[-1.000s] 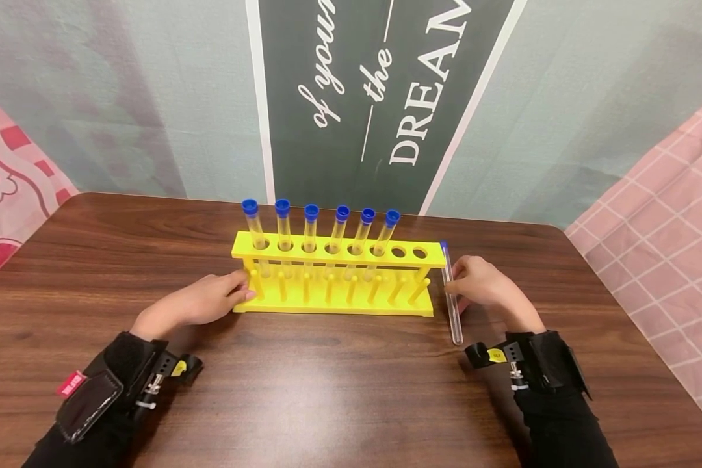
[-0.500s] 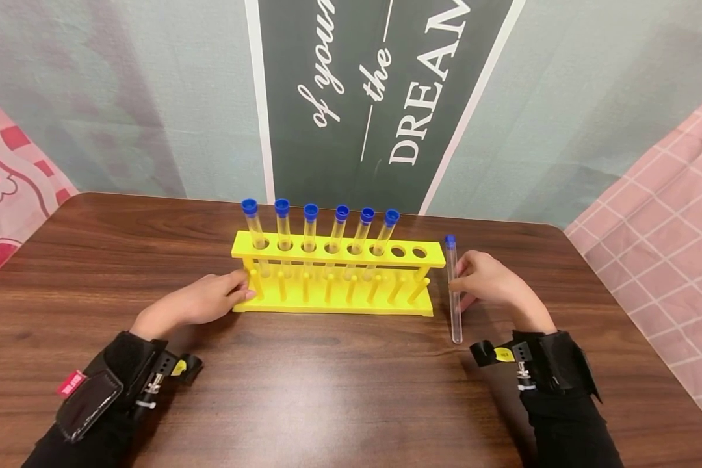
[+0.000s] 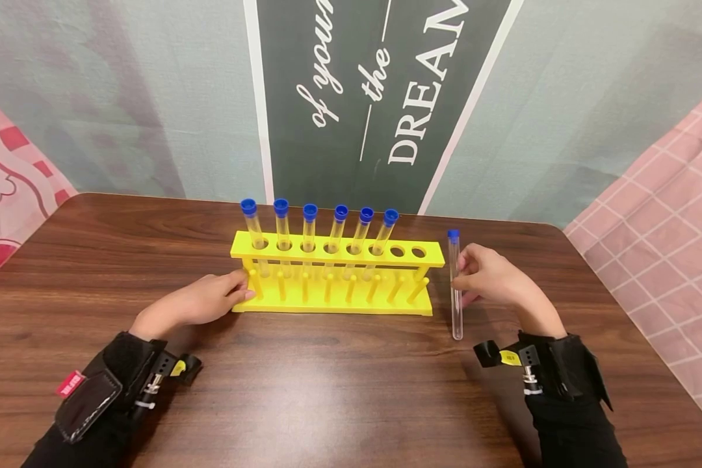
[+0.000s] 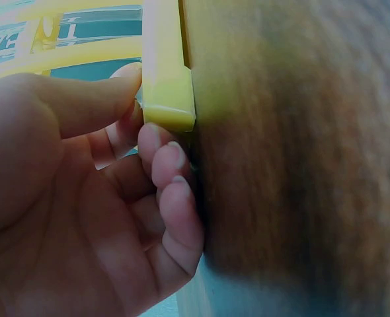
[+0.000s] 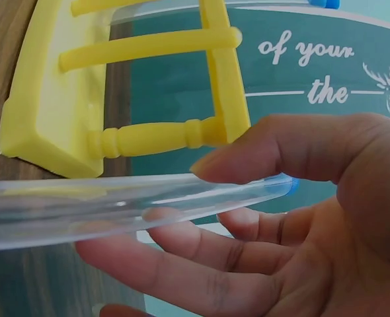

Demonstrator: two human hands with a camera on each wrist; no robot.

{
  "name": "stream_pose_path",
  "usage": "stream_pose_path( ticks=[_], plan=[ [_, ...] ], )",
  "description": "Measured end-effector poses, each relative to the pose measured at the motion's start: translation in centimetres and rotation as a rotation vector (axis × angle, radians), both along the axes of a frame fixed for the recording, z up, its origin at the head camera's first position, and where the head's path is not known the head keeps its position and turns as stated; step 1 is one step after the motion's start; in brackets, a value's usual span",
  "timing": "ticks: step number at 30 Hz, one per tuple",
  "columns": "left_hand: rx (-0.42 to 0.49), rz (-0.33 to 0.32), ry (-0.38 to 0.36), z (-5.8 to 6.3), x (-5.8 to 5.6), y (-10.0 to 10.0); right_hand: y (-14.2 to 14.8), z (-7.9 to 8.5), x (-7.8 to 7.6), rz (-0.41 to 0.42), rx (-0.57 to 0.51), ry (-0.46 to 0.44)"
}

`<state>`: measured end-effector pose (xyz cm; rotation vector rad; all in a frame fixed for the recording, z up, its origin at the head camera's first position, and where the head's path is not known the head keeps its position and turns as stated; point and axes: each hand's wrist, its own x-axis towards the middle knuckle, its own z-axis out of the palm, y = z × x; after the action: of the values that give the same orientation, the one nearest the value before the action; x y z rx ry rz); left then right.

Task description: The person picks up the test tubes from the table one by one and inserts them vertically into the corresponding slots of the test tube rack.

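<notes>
A yellow test tube rack (image 3: 339, 306) stands on the table, seen from the front in the head view. Several clear tubes (image 3: 309, 229) with blue caps lean in its holes, and two bare holes show at the right end. My left hand (image 3: 205, 300) grips the rack's left base end; in the left wrist view its thumb (image 4: 106, 99) lies on one side of the base, fingertips against the end. Just right of the rack, my right hand (image 3: 494, 279) pinches another test tube (image 3: 456, 315) between thumb and fingers. That tube is nearly upright, blue cap (image 3: 453, 236) uppermost.
Dark wood-grain table (image 3: 304, 396) extends in front of the rack and to both sides. Behind its back edge hangs a cloth with a green lettered panel (image 3: 351, 175). Pink patterned cloth (image 3: 678, 260) borders the right side, and another hangs at the left.
My right hand has shifted slightly right and raised the tube's capped end, so the tube stands straighter and farther from the rack. The left hand and rack have stayed put.
</notes>
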<state>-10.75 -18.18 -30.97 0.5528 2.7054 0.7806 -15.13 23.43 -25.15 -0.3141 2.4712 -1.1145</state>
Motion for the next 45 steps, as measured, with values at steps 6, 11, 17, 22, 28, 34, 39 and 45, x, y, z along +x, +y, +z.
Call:
stream_pose_path(
  ticks=[6, 11, 17, 22, 28, 34, 39, 45],
  plan=[
    [-0.001, -0.002, -0.003, 0.0, -0.1, 0.0, 0.0, 0.3, 0.3, 0.01, -0.017, 0.009],
    [0.003, -0.003, -0.004, -0.1, -0.1, 0.0, -0.1, 0.7, 0.6, 0.032, -0.011, 0.048],
    [0.004, -0.009, -0.001, -0.2, -0.1, 0.0, -0.2, 1.1, 0.8, 0.045, 0.046, 0.112],
    [0.004, -0.009, -0.002, -0.2, -0.1, -0.1, -0.3, 1.4, 1.1, 0.043, 0.051, 0.151],
    [0.009, -0.005, -0.01, -0.2, -0.1, -0.1, -0.4, 1.6, 1.4, 0.068, 0.016, 0.207],
    [0.012, -0.004, -0.006, -0.2, 0.0, -0.2, -0.7, 1.8, 1.6, 0.077, -0.018, 0.215],
    [0.012, -0.002, -0.005, -0.1, 0.0, -0.1, -0.9, 1.9, 1.9, 0.102, -0.048, 0.23],
    [0.007, -0.007, 0.004, 0.0, 0.0, 0.0, -1.3, 2.3, 2.3, 0.137, -0.012, 0.266]
  ],
)
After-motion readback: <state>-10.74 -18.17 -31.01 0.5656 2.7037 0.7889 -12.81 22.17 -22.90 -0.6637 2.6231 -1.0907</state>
